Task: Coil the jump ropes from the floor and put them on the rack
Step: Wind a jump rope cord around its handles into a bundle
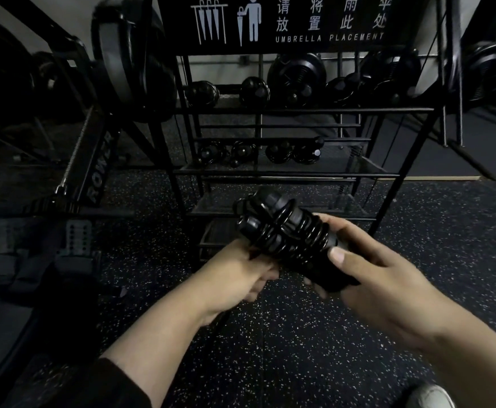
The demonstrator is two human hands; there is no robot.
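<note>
A black jump rope [288, 231] is wound in tight loops around its two handles and held in front of me, low before the rack. My right hand [367, 278] grips the handle end of the bundle, thumb on top. My left hand [240, 272] holds the bundle's lower left side, its fingers curled under the coils. The black wire rack [299, 110] stands just beyond, with several coiled black ropes on its upper and middle shelves [285, 172].
A sign reading "UMBRELLA PLACEMENT" [329, 22] tops the rack. A rowing machine [93, 169] with foot plates lies to the left. Weight plates hang on frames at the left and right. Speckled black rubber floor [299, 348] spreads below, with a white shoe [429, 396].
</note>
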